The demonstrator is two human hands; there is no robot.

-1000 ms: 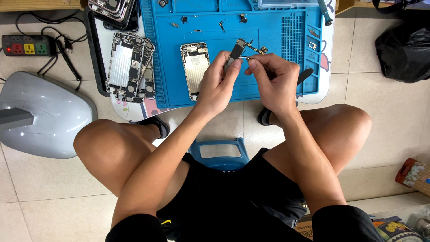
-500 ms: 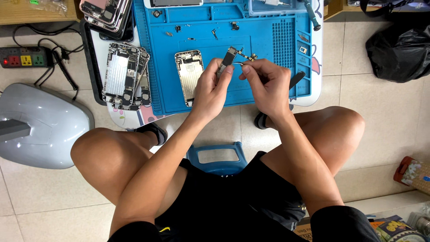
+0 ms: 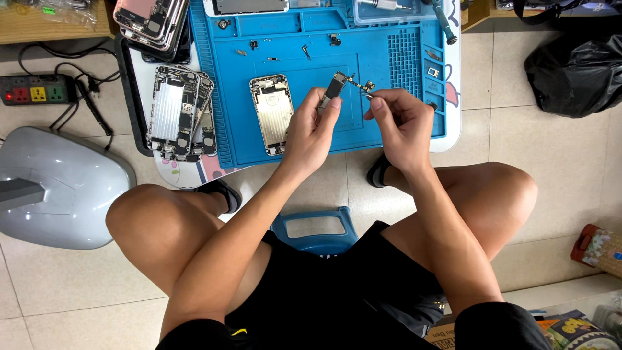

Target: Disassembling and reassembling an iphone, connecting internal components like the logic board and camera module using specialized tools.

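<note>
Here the left hand (image 3: 311, 133) pinches a small phone circuit board (image 3: 336, 86) up above the blue repair mat (image 3: 395, 123), so the right hand (image 3: 398, 123), fingers closed on thin tweezers (image 3: 367, 95), can pick at it

Packages: colourful printed carton (image 3: 599, 247) at right edge, on floor tiles, red and patterned. Second pack (image 3: 573, 327) at bottom right corner, dark with bright printed art (partly cut off by frame). Clear plastic bags (image 3: 45, 11) top left, on wooden shelf. No screens lit.
</note>
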